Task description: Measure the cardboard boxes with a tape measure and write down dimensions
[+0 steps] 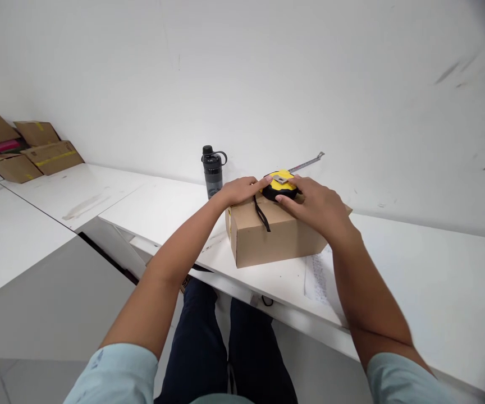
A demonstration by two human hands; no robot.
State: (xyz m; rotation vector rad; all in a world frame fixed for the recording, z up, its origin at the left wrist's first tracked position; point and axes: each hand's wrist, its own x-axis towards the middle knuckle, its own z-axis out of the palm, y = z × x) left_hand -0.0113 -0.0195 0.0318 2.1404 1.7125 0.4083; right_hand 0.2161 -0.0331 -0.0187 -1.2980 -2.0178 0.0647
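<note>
Yellow-and-black tape measure (282, 186) over a brown cardboard box (278, 241), between left hand (242, 191) and right hand (319, 206).
Rounded casing, flat metal clip (280, 179), thin blade (305, 165) slanting out behind, limp black strap (261, 214) over the smooth cardboard's edge. Hidden: left fingertips and blade's exit; markings on the paper (318, 280) near right forearm (364, 286) too small to read. Gripped from the right by right thumb and fingers; touched from the left by left thumb, left hand's closure impossible to tell.
</note>
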